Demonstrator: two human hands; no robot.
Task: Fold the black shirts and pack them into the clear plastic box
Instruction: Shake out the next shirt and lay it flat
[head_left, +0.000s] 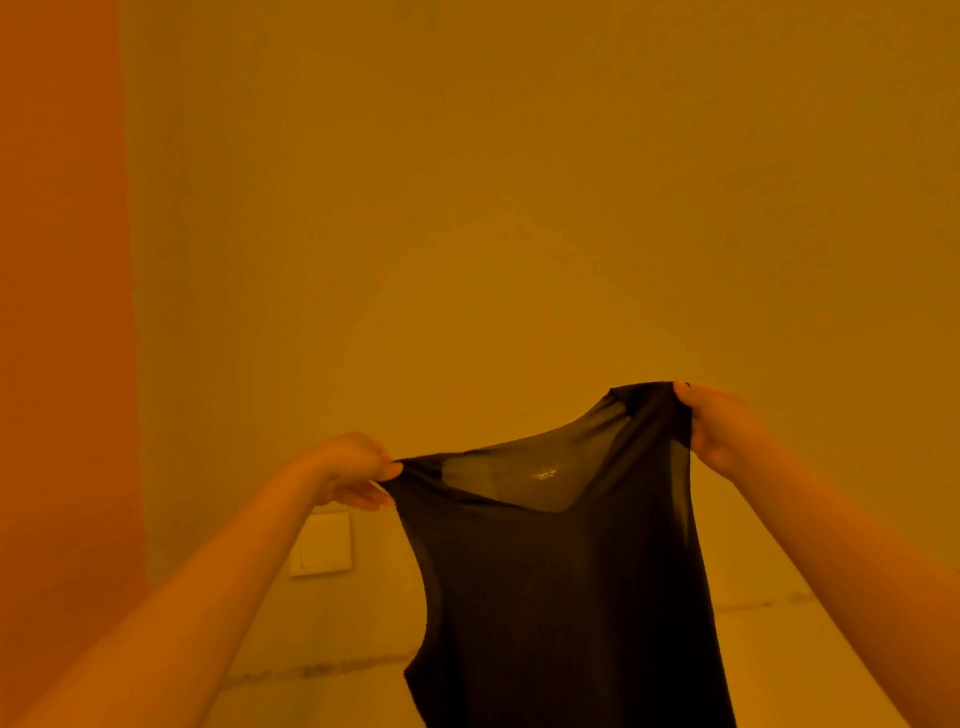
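A plain wall (519, 182) under amber light, with a switch plate (320, 543) low on it, fills the room behind the person. The left hand (348, 470) and right hand (714, 428) each pinch a shoulder of the black shirt (561, 597), holding it up in the air, hem out of sight. This looks like the spreading-out before folding; next it needs laying flat somewhere, and the clear plastic box is not in view.
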